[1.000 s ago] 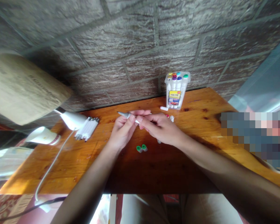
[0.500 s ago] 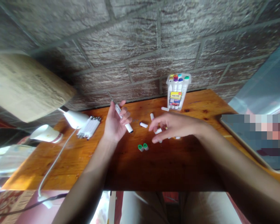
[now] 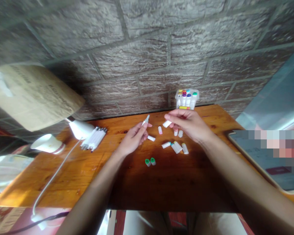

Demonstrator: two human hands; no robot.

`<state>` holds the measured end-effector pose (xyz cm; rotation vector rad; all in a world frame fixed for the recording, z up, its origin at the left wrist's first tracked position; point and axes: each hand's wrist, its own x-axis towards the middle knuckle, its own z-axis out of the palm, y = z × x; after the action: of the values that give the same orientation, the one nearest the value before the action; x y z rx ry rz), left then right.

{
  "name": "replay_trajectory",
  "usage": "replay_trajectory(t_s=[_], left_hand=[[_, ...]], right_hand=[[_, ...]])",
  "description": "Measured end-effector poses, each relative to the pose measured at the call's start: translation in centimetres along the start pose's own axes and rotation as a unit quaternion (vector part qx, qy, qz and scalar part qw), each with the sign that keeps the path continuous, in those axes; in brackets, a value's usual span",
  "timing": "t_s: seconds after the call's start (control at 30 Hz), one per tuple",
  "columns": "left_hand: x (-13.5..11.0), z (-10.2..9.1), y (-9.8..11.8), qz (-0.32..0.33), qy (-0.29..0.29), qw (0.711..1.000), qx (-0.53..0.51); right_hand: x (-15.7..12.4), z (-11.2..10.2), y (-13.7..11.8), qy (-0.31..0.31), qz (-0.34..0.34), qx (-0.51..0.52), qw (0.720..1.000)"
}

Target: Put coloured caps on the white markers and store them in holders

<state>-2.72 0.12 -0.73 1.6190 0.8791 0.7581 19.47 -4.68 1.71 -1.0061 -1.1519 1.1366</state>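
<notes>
My left hand (image 3: pixel 135 138) is closed around an uncapped marker (image 3: pixel 145 121), its grey tip pointing up and to the right. Opposite it, my right hand (image 3: pixel 186 123) pinches a white marker cap (image 3: pixel 167 123) between thumb and fingers. A cap with a pink end (image 3: pixel 160 130) lies between the hands, and another white cap (image 3: pixel 151 138) rests by my left fingers. Several loose caps (image 3: pixel 176 147) are scattered below my right hand. Two green-topped caps (image 3: pixel 150 162) stand side by side nearer to me.
A clear case of coloured markers (image 3: pixel 187 98) stands by the brick wall, partly behind my right hand. To the left are a row of white markers (image 3: pixel 94 139), a lamp base (image 3: pixel 80 129), a paper cup (image 3: pixel 48 143) and a cable (image 3: pixel 56 174). A tablet-like device (image 3: pixel 264 163) lies at right.
My left hand has moved right and turned the marker so its tip points up-right. My right hand has lifted a cap from among the loose ones, which are now uncovered.
</notes>
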Motion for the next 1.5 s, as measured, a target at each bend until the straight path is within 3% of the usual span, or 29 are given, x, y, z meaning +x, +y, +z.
replay_trajectory(t_s=[0.1, 0.3, 0.43, 0.8, 1.23, 1.5], left_hand=[[0.1, 0.1, -0.4, 0.039, 0.002, 0.996, 0.077], [-0.2, 0.0, -0.1, 0.120, -0.001, 0.958, 0.260], [-0.4, 0.0, 0.1, 0.137, 0.020, 0.940, 0.311], [-0.4, -0.2, -0.1, 0.161, 0.051, 0.933, 0.317], [-0.5, -0.2, -0.3, 0.188, 0.029, 0.939, 0.285], [-0.6, 0.4, -0.8, 0.181, 0.018, 0.958, 0.224]], right_hand=[[0.5, -0.2, 0.5, 0.064, -0.014, 0.066, 0.996], [0.5, -0.2, 0.8, 0.061, -0.020, 0.058, 0.996], [0.3, -0.2, 0.6, 0.065, -0.017, 0.013, 0.998], [0.1, 0.3, 0.5, 0.033, -0.040, 0.005, 0.999], [0.0, -0.2, 0.3, -0.079, -0.007, -0.023, 0.997], [-0.1, 1.0, 1.6, -0.081, 0.010, 0.060, 0.995]])
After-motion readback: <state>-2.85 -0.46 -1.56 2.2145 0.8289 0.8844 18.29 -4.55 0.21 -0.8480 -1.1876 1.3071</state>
